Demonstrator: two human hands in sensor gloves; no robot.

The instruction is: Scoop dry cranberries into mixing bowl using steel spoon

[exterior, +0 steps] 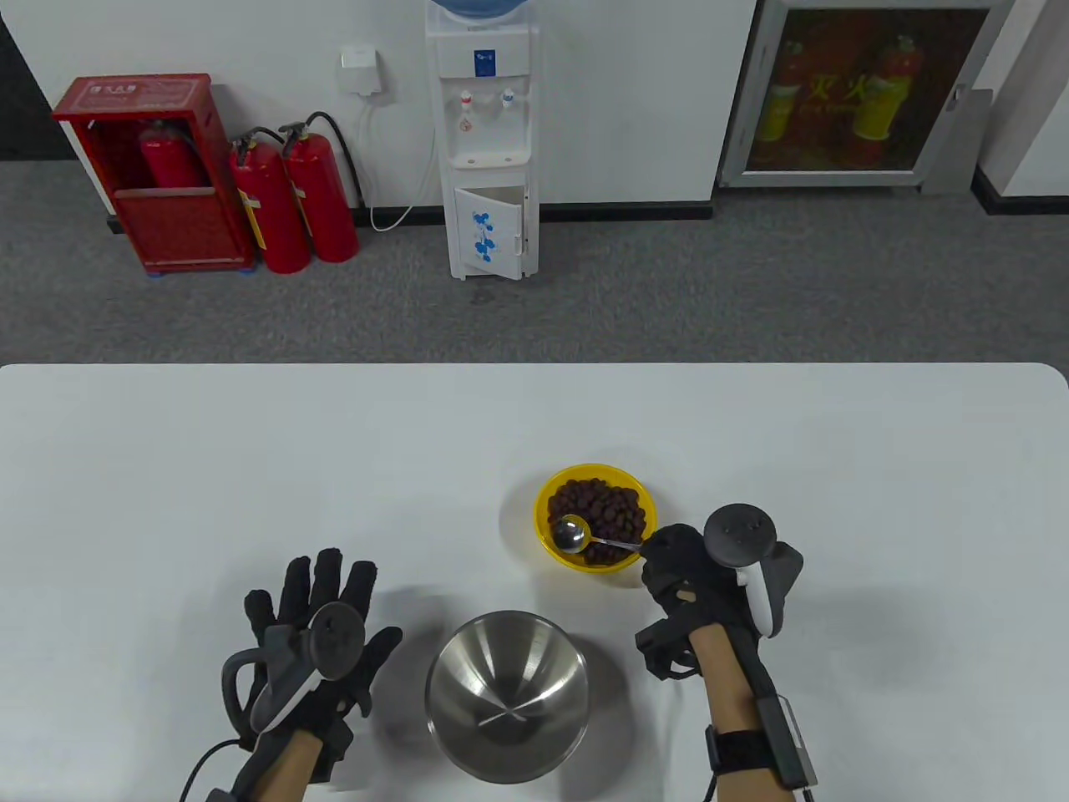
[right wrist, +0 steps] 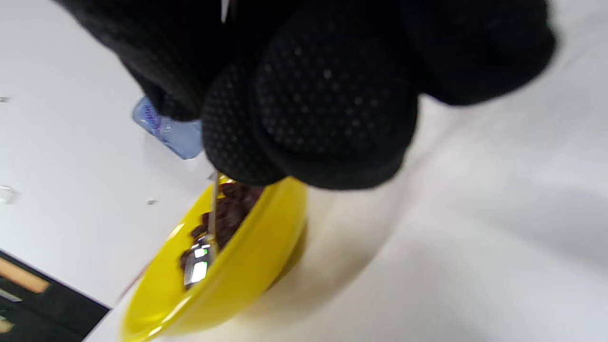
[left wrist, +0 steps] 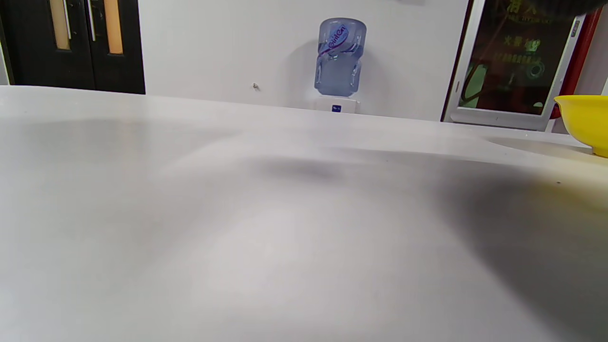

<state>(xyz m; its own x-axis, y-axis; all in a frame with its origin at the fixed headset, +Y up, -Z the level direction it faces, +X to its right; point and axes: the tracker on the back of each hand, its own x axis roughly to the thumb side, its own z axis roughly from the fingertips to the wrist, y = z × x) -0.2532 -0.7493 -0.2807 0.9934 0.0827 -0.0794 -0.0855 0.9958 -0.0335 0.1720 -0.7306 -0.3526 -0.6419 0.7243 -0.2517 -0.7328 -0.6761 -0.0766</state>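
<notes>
A yellow bowl (exterior: 638,492) holds dark dry cranberries (exterior: 601,505) at mid table. My right hand (exterior: 678,558) grips the handle of the steel spoon (exterior: 572,533), whose empty bowl lies over the cranberries at the yellow bowl's near left side. In the right wrist view the gloved fingers (right wrist: 327,95) close around the handle and the spoon (right wrist: 199,266) sits inside the yellow bowl (right wrist: 237,280). The empty steel mixing bowl (exterior: 506,693) stands near the front edge. My left hand (exterior: 321,606) rests flat on the table left of it, fingers spread, holding nothing.
The white table (exterior: 250,468) stretches far to the left and back. The left wrist view shows bare tabletop (left wrist: 237,213) and the yellow bowl's edge (left wrist: 584,121) at the far right. A water dispenser (exterior: 488,142) and fire extinguishers (exterior: 292,200) stand by the back wall.
</notes>
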